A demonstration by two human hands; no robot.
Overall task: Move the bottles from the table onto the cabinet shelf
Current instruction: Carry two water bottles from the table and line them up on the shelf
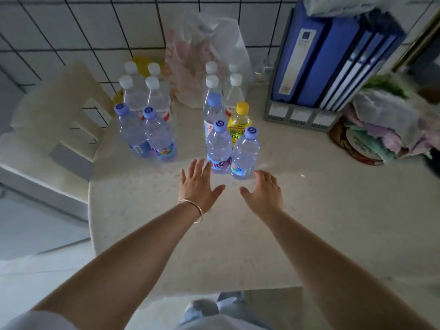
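Observation:
Several plastic bottles stand upright on the pale round table (309, 222) in two clusters. The right cluster's front pair are clear bottles with lilac caps: one on the left (219, 148), one on the right (245, 154). Behind them stand a yellow-capped bottle (239, 120) and white-capped ones (234, 91). The left cluster (147, 115) holds lilac-capped bottles in front and white-capped ones behind. My left hand (198, 186), with a bracelet on the wrist, and my right hand (265, 192) are open, just short of the front pair, holding nothing. No cabinet shelf is in view.
Blue binders (333, 60) in a grey rack stand at the back right. A plastic bag (209, 51) leans on the tiled wall behind the bottles. A basket of cloths (381, 129) sits right. A cream chair (59, 115) stands left of the table.

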